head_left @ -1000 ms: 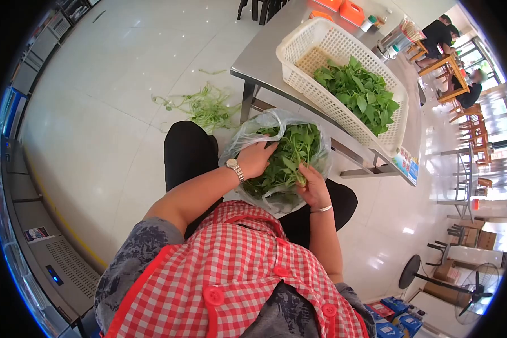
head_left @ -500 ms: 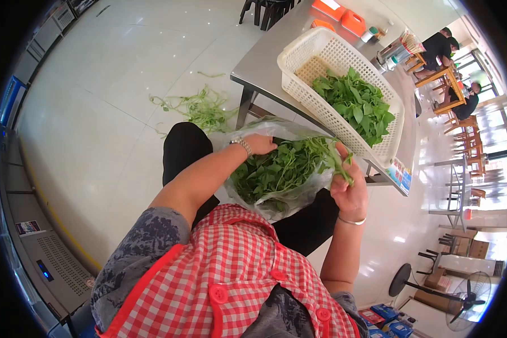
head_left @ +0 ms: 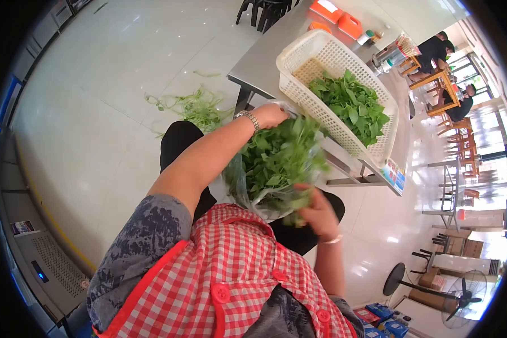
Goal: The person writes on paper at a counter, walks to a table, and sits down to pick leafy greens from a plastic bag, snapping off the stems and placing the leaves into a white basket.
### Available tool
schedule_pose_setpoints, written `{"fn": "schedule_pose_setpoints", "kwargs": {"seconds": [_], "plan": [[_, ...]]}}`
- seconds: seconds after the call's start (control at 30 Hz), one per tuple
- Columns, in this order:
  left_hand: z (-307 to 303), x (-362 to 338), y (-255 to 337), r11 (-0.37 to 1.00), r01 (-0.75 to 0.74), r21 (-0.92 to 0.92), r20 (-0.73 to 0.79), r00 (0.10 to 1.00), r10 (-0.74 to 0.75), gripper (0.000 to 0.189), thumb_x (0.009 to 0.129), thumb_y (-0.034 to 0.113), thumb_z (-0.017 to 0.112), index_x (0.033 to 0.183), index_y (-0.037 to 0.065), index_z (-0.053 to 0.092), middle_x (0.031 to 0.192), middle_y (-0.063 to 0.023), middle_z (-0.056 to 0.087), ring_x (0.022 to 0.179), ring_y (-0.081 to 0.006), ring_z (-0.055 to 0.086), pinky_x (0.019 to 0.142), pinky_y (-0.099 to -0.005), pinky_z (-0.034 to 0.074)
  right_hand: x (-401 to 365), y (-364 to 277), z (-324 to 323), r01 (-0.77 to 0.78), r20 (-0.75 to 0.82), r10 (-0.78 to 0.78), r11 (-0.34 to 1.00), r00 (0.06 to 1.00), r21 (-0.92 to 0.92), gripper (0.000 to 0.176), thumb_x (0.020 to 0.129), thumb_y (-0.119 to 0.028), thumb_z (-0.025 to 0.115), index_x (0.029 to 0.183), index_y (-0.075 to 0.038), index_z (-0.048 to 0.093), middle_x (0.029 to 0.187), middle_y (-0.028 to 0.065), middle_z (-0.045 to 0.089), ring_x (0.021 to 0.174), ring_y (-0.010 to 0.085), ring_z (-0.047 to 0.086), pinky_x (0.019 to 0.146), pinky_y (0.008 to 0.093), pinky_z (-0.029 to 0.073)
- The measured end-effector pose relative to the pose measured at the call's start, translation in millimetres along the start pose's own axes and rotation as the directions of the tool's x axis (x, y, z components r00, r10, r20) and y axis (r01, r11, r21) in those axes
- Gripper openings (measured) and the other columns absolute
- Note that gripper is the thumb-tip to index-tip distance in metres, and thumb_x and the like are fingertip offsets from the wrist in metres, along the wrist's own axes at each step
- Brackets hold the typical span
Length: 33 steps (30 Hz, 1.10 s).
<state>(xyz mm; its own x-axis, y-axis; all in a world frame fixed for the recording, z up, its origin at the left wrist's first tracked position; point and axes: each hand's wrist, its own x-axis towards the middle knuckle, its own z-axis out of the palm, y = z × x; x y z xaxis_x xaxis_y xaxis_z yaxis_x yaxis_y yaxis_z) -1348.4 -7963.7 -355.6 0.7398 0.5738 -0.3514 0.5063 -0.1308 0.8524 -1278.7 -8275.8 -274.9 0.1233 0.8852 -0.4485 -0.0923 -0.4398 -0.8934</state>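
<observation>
A clear plastic bag (head_left: 234, 183) full of leafy green stems (head_left: 273, 160) rests on my lap between my knees. My left hand (head_left: 270, 115), with a watch on its wrist, is closed on the bag's far rim; its fingertips are partly hidden by plastic and leaves. At the bag's near right side, my right hand (head_left: 321, 214) is blurred by motion, its fingers closed around some of the greens. A white perforated basket (head_left: 296, 53) stands on the steel table to the right, with picked leaves (head_left: 352, 107) in it.
Loose stems (head_left: 194, 110) lie on the tiled floor beyond my left knee. The steel table (head_left: 253, 65) also bears orange containers (head_left: 349, 25) and jars. People (head_left: 434, 50) sit at wooden tables far right. A fan (head_left: 462, 298) stands at lower right.
My right hand has swung down toward me and left, from the bag's right edge. My left hand has moved up and slightly right, lifting the rim. Greens in the bag are shifting and blurred.
</observation>
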Motion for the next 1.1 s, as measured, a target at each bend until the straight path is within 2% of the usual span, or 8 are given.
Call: {"fn": "schedule_pose_setpoints", "kwargs": {"seconds": [0.13,0.33,0.37,0.47,0.63,0.87,0.97,1.1], "plan": [[-2.3,-32.6,19.1,0.992,-0.114,-0.046,-0.055,0.992,0.111,0.035,0.089,0.034,0.055,0.096,0.001,0.063,0.076,-0.0074,0.062,0.068,-0.0141,0.056,0.061,-0.0300,0.045,8.9,53.2,22.8,-0.038,-0.193,0.021,0.996,0.981,-0.084,0.058,0.081,-0.004,0.060,0.134,-0.005,0.037,0.094,0.0041,0.060,0.066,0.0078,0.057,0.048,0.0208,0.046],[-0.6,-39.6,9.3,0.979,-0.140,-0.146,0.029,0.989,0.146,0.038,0.092,0.031,0.052,0.114,0.001,0.058,0.093,-0.0059,0.061,0.079,-0.0150,0.056,0.070,-0.0293,0.048,-30.2,53.0,18.2,-0.094,-0.045,0.096,0.994,0.994,0.058,0.056,0.082,-0.003,0.054,0.135,0.002,0.039,0.096,0.0062,0.061,0.065,0.0080,0.056,0.057,0.0191,0.045],[-2.4,-47.9,15.0,0.967,-0.177,-0.186,-0.004,0.984,0.179,0.037,0.092,0.029,0.052,0.116,0.002,0.057,0.095,-0.0045,0.060,0.084,-0.0135,0.055,0.072,-0.0285,0.047,-44.2,48.7,18.8,0.174,-0.064,-0.189,0.968,0.980,-0.183,0.054,0.083,0.000,0.051,0.135,0.002,0.041,0.106,0.0063,0.060,0.076,0.0051,0.054,0.067,0.0180,0.043],[-4.3,-37.1,14.2,0.948,-0.212,-0.239,-0.029,0.977,0.211,0.034,0.091,0.028,0.053,0.114,0.002,0.058,0.093,-0.0017,0.059,0.081,-0.0119,0.053,0.071,-0.0261,0.045,-83.8,20.7,21.8,0.142,-0.104,-0.136,0.988,0.985,0.053,0.055,0.083,-0.001,0.050,0.137,0.002,0.040,0.112,0.0043,0.059,0.084,0.0061,0.053,0.074,0.0204,0.043],[-19.7,-40.2,23.3,0.976,-0.144,-0.166,0.103,0.981,0.162,0.029,0.090,0.025,0.055,0.107,0.003,0.063,0.087,0.0010,0.059,0.075,-0.0094,0.048,0.067,-0.0247,0.042,-52.9,102.8,38.0,0.072,-0.283,-0.114,0.985,0.952,-0.155,0.054,0.082,0.001,0.045,0.136,0.000,0.044,0.096,-0.0016,0.056,0.074,0.0049,0.048,0.065,0.0200,0.041],[-16.6,-122.9,9.4,0.838,-0.399,-0.373,-0.324,0.902,0.285,0.028,0.096,0.023,0.050,0.110,0.002,0.061,0.095,-0.0020,0.062,0.084,-0.0095,0.055,0.073,-0.0234,0.045,-90.7,51.7,52.2,0.316,-0.378,-0.307,0.948,0.873,-0.040,0.050,0.085,0.000,0.045,0.135,0.000,0.044,0.094,0.0021,0.059,0.075,0.0046,0.050,0.065,0.0175,0.041],[-0.3,-163.8,-17.8,0.738,-0.420,-0.528,-0.406,0.888,0.215,0.024,0.097,0.023,0.048,0.106,0.003,0.060,0.092,-0.0012,0.061,0.079,-0.0078,0.055,0.070,-0.0218,0.044,-39.9,99.4,52.2,0.219,-0.386,-0.366,0.901,0.847,-0.374,0.054,0.083,0.001,0.043,0.137,0.000,0.041,0.084,-0.0012,0.054,0.062,0.0045,0.044,0.055,0.0174,0.037],[49.0,-204.7,-66.8,0.801,-0.183,-0.570,-0.206,0.976,0.076,0.026,0.098,0.027,0.047,0.104,0.004,0.060,0.086,0.0000,0.060,0.075,-0.0070,0.056,0.061,-0.0209,0.044,-20.4,87.1,69.0,0.161,-0.362,-0.055,0.950,0.930,0.267,0.047,0.093,-0.012,0.047,0.137,-0.001,0.041,0.075,0.0003,0.053,0.061,0.0056,0.047,0.052,0.0186,0.038]]}}
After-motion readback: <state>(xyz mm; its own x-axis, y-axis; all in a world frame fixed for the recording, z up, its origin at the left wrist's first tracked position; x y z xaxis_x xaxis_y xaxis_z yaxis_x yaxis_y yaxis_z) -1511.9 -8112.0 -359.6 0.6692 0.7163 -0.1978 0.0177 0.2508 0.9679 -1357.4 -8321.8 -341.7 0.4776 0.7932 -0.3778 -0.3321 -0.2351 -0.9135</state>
